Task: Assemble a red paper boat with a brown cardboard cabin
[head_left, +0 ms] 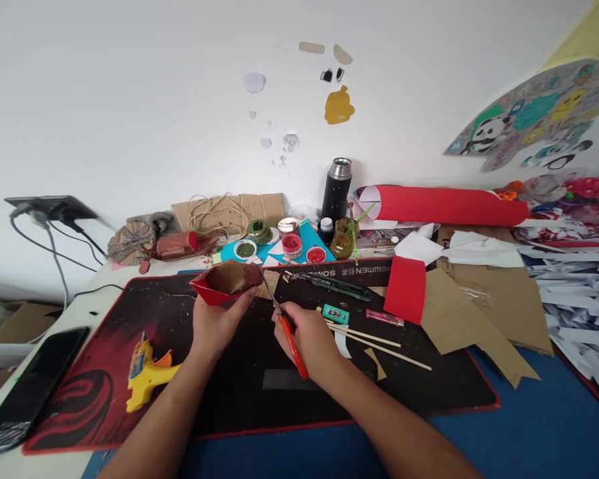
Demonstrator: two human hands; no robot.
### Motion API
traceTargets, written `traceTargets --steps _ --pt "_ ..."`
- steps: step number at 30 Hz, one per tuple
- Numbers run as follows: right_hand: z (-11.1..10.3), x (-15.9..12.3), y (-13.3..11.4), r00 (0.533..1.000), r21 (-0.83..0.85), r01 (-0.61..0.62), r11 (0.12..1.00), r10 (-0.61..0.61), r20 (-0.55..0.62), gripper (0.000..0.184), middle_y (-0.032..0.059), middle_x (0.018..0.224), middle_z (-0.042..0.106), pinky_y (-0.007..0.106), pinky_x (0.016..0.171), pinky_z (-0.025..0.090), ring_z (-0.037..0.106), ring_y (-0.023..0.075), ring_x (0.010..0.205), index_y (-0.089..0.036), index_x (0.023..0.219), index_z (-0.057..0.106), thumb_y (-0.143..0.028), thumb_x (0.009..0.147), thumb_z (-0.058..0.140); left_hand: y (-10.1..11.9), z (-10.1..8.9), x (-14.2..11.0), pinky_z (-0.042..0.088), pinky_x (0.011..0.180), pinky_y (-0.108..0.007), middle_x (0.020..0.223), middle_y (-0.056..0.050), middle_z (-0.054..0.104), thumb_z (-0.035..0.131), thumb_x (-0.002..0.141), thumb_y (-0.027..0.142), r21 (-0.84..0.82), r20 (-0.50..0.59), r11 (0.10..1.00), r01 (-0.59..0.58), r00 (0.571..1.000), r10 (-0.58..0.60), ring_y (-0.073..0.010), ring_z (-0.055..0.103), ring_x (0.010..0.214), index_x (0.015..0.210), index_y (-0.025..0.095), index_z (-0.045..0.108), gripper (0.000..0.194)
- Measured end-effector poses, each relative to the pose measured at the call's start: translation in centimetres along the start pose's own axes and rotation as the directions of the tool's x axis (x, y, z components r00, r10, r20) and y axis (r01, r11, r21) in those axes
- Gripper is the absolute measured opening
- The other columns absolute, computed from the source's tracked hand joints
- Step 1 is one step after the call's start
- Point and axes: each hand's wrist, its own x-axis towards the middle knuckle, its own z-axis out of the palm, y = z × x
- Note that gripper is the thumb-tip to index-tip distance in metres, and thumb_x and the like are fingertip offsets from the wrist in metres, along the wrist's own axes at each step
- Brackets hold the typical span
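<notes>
My left hand (pixel 219 324) is closed around a red-sided cardboard piece (pixel 212 288), hollow and brown inside, with a pointed left end. It is held up over the black mat (pixel 229 386). Orange-handled scissors (pixel 290 339) are in my right hand (pixel 310 338), fingers wrapped round the handles. Their blades point up and left, and the tips meet the right end of the cardboard piece. Whether the blades are apart I cannot make out. A yellow glue gun (pixel 147 376) lies left of my left forearm.
Behind my hands are a green utility knife (pixel 335 286), paint pots (pixel 292 245), a glass jar (pixel 343 239) and a black flask (pixel 335 193). Wooden sticks (pixel 379 342), red paper (pixel 406 288) and cardboard sheets (pixel 454 309) lie right. A phone (pixel 30 389) lies at left.
</notes>
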Motion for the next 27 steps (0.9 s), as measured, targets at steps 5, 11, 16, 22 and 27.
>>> traceTargets --steps 5,11,16,22,27 --pt "0.2 -0.1 0.4 0.997 0.032 -0.04 0.999 0.037 0.072 0.018 -0.0043 0.06 0.066 0.024 0.06 0.042 0.061 0.0154 0.056 -0.024 0.089 0.068 -0.011 0.094 0.057 0.4 -0.1 0.1 0.06 0.106 -0.053 0.109 -0.012 0.085 0.084 0.079 0.051 -0.017 0.017 0.999 -0.031 0.999 0.031 -0.0364 0.08 0.11 0.107 0.02 0.081 0.042" --pt "0.2 0.0 -0.3 1.0 0.038 0.016 0.999 -0.015 -0.007 0.014 -0.0017 0.071 0.074 0.024 0.063 0.045 0.068 0.0163 0.064 -0.023 0.092 0.07 -0.011 0.089 0.064 0.5 -0.3 0.1 0.059 0.109 -0.054 0.111 -0.01 0.085 0.085 0.081 0.048 -0.026 0.025 0.998 -0.062 0.998 0.063 -0.036 0.08 0.112 0.11 0.021 0.081 0.04" --pt "-0.6 -0.2 -1.3 0.999 0.068 0.031 0.997 -0.031 0.008 0.011 0.0001 0.071 0.074 0.026 0.061 0.045 0.066 0.0165 0.058 -0.022 0.1 0.075 -0.031 0.096 0.07 0.3 -0.4 0.1 0.058 0.111 -0.053 0.112 -0.01 0.086 0.083 0.082 0.047 0.002 0.018 0.996 -0.087 0.996 0.087 -0.0351 0.08 0.113 0.11 0.022 0.082 0.038" --pt "-0.9 -0.6 -1.2 0.992 0.186 -0.077 0.98 0.056 0.115 0.035 -0.0016 0.069 0.07 0.026 0.062 0.049 0.068 0.0176 0.06 -0.024 0.113 0.077 -0.055 0.096 0.077 0.2 -0.4 -0.1 0.06 0.108 -0.054 0.11 -0.01 0.086 0.083 0.08 0.049 0.026 0.006 0.998 -0.055 0.998 0.055 -0.0353 0.081 0.11 0.107 0.021 0.082 0.039" --pt "-1.3 -0.5 -1.8 0.982 0.255 -0.133 0.958 0.092 0.167 0.047 -0.0039 0.066 0.062 0.026 0.06 0.046 0.061 0.0158 0.059 -0.022 0.115 0.078 -0.061 0.09 0.083 0.5 -0.6 0.0 0.061 0.105 -0.054 0.109 -0.011 0.087 0.084 0.079 0.049 0.022 0.001 0.999 -0.035 0.999 0.035 -0.0355 0.081 0.108 0.108 0.02 0.082 0.04"
